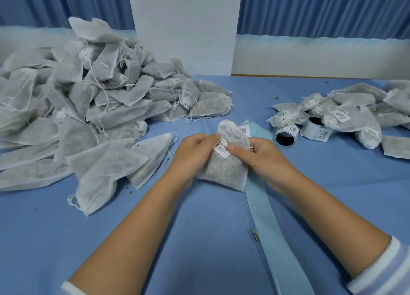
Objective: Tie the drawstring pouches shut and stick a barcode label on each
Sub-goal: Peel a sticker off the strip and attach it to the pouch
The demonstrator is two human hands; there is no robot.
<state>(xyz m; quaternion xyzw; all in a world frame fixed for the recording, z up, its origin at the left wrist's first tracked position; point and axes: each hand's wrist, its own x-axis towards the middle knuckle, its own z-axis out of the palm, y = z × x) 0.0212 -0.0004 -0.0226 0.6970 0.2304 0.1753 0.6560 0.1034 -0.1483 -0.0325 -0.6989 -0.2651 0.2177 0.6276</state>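
A white drawstring pouch (224,168) filled with dried herbs stands upright at the table's centre, its neck gathered at the top. A barcode label (222,148) lies across its upper front. My left hand (192,155) grips the pouch's left side, thumb on the label's left end. My right hand (261,159) holds the right side, thumb pressing the label's right end. Unlabelled pouches (88,99) are heaped at the left. Labelled pouches (346,114) lie at the right.
Two label rolls (286,136) (316,129) sit right of the hands, partly under labelled pouches. A pale blue backing strip (266,217) runs from them toward the near edge. A white pillar (184,28) stands behind. Herb crumbs dot the blue tablecloth (199,239).
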